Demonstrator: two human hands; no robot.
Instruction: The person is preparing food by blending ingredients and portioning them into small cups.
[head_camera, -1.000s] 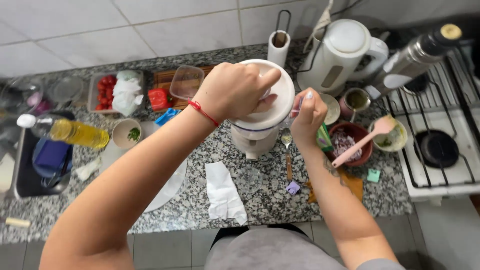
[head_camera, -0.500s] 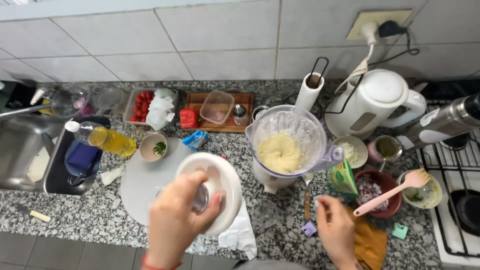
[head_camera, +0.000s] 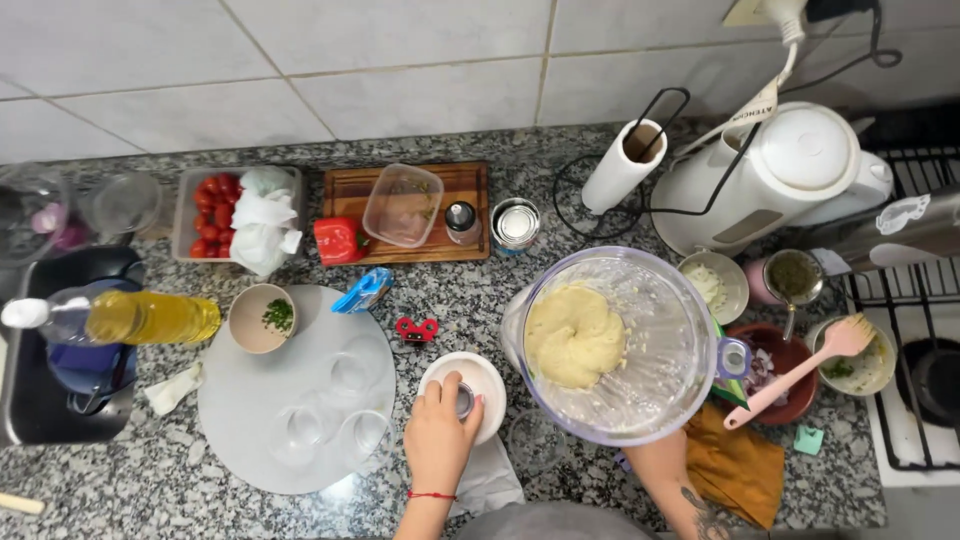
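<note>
The white blender lid lay flat on the speckled granite tabletop, just left of the open blender jar. The left hand, a red thread at its wrist, rested on the lid with its fingers curled loosely over the small cap at the lid's centre. Of the right side only a tattooed forearm showed, passing under the near rim of the jar; the right hand itself was hidden, so whether it gripped anything could not be told. Inside the jar sat a pale yellow lump of dough.

A folded white paper napkin lay under the left wrist. To the left, a round grey board carried three clear glasses and a small bowl of chopped herbs, with a bottle of oil lying beside it. Farther back stood a wooden cutting board with a clear plastic tub on it, next to a tray of cherry tomatoes. On the right were a white electric kettle, a paper towel roll, and a pink spatula resting across a red bowl.
</note>
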